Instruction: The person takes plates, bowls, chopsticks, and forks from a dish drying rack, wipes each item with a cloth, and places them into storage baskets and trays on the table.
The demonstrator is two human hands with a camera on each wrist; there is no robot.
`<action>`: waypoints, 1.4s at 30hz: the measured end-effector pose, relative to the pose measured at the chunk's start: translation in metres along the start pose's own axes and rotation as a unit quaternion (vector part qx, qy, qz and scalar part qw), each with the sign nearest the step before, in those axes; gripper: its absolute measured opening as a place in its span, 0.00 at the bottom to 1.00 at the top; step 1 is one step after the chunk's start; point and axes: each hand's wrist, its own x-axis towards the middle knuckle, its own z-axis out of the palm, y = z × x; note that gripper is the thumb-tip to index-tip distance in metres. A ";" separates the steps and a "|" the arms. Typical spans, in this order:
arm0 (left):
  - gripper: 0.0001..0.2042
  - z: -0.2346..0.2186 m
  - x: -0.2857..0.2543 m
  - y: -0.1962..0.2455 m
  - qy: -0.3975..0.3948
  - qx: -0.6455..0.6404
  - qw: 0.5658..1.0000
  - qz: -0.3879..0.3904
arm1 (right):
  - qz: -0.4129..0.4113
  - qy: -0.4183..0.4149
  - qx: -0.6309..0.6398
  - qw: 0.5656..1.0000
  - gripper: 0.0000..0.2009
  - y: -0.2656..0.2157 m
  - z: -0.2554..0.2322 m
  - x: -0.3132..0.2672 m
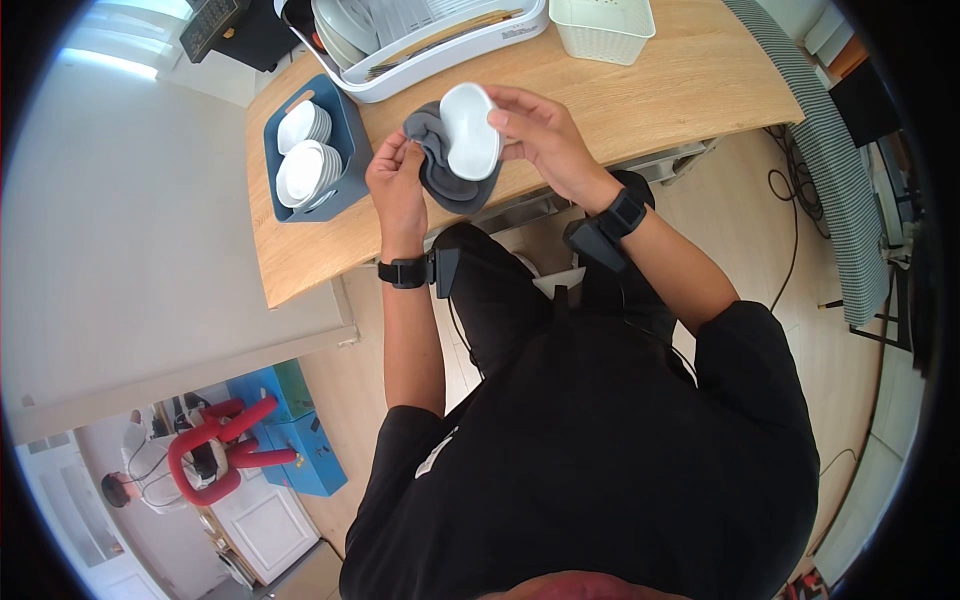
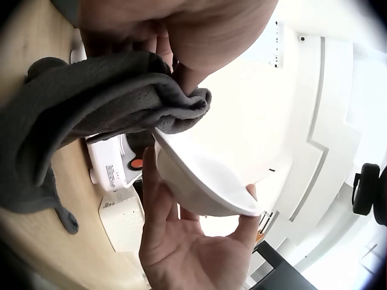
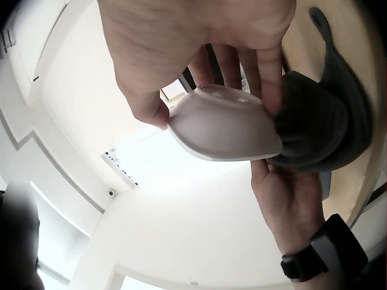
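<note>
A white bowl (image 1: 470, 132) is held up above the table's near edge, tilted with its inside toward the head view. My right hand (image 1: 545, 135) grips its right side, thumb at the rim and fingers behind, as the right wrist view shows of the bowl (image 3: 224, 124). My left hand (image 1: 398, 190) pinches a dark grey cloth (image 1: 455, 190), which hangs behind and below the bowl. In the left wrist view the bunched cloth (image 2: 121, 103) meets the bowl's edge (image 2: 193, 175).
On the table (image 1: 690, 80), a blue bin (image 1: 350, 170) with stacked white bowls (image 1: 308, 170) stands at the left. A white dish rack (image 1: 440, 58) with plates and utensils is at the back, beside a white basket (image 1: 603, 30).
</note>
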 end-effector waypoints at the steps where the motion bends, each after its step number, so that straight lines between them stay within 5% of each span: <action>1: 0.12 0.002 -0.003 -0.003 -0.007 -0.017 1.000 -0.013 | -0.020 0.023 0.039 0.999 0.22 0.000 -0.002 0.003; 6: 0.13 0.014 -0.011 -0.006 -0.018 -0.073 0.996 -0.053 | -0.097 0.042 0.082 0.991 0.30 -0.001 -0.004 0.011; 11: 0.13 0.019 -0.017 -0.009 -0.030 -0.096 0.992 -0.078 | -0.194 0.042 -0.078 0.977 0.38 0.004 -0.005 0.009; 15: 0.13 0.018 -0.019 -0.014 -0.022 -0.135 0.986 -0.093 | -0.189 0.046 -0.076 0.978 0.39 0.011 -0.006 0.011; 27: 0.15 0.014 -0.017 -0.017 0.021 -0.157 0.985 -0.069 | -0.161 0.050 -0.238 0.956 0.28 0.023 -0.016 0.002; 29: 0.15 0.012 -0.016 -0.019 0.029 -0.153 0.986 -0.054 | -0.146 0.065 -0.381 0.911 0.19 0.021 -0.018 -0.002; 35: 0.09 0.010 -0.015 -0.016 0.032 -0.200 0.978 -0.048 | -0.034 0.073 -0.249 0.965 0.13 0.022 -0.018 -0.002; 38: 0.09 0.015 -0.013 -0.013 0.017 -0.220 0.974 -0.044 | -0.085 0.100 -0.144 0.981 0.18 0.023 -0.025 0.001; 42: 0.08 0.020 -0.011 -0.005 0.010 -0.255 0.966 -0.040 | -0.134 0.148 -0.182 0.963 0.18 0.015 -0.038 0.002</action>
